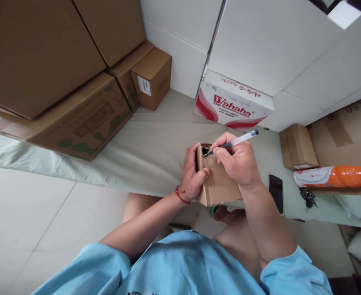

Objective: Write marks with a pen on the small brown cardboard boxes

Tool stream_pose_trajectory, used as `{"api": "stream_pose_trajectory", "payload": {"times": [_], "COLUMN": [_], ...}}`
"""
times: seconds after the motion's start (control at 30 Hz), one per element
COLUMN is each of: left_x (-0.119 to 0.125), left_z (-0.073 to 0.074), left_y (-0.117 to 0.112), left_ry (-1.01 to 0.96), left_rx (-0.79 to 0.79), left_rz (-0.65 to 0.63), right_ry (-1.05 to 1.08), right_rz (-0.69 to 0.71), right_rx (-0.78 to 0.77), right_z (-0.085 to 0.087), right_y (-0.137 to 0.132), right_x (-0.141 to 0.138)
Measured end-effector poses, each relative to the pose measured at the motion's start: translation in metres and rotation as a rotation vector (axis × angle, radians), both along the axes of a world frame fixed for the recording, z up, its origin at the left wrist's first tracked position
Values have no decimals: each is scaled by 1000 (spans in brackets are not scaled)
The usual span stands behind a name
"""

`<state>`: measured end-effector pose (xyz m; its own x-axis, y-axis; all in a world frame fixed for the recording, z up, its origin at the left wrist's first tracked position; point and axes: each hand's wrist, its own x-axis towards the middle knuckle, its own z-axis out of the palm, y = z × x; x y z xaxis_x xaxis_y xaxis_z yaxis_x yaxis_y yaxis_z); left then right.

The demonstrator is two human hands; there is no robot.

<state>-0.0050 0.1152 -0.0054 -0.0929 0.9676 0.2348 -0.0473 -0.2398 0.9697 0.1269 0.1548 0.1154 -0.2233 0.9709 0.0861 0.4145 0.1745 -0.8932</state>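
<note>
A small brown cardboard box (221, 184) is tilted at the near edge of the cloth-covered surface. My left hand (193, 174), with a red string on the wrist, grips its left side, thumb on the front face. Between the thumb and fingers of my right hand (237, 159) is a pen (241, 138) with a clear barrel and dark end. The pen's tip meets the box's upper left edge, beside a dark, ragged hole (205, 150). The inside of the hole is too dark to make out.
Large cardboard boxes (85, 119) stack at the left, with a smaller box (152, 78) beside them. A Wahaba-style white and red carton (232, 102) leans on the wall. To the right lie a phone (275, 193), keys (307, 196), an orange bottle (349, 176) and another box (298, 147).
</note>
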Motion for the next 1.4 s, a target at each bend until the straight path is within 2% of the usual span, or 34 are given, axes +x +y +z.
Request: {"api": "stream_pose_trajectory", "payload": {"times": [0.2, 0.43, 0.93, 1.23, 1.4], "left_x": [1, 3, 5, 5, 4], "left_z": [0, -5, -6, -8, -12], "left_y": [0, 0, 1, 1, 2], "left_ry": [-19, -63, -72, -55, -43], "left_rx": [16, -17, -15, -1, 31], "left_rz": [11, -23, -24, -24, -31], "right_ry": [-26, 24, -31, -19, -37], "right_rz": [67, -84, 12, -90, -55], "right_rx": [-6, 74, 56, 74, 78], "right_z": [0, -7, -6, -8, -8], "right_y": [-1, 2, 5, 6, 6], "right_x": [1, 3, 0, 1, 1]}}
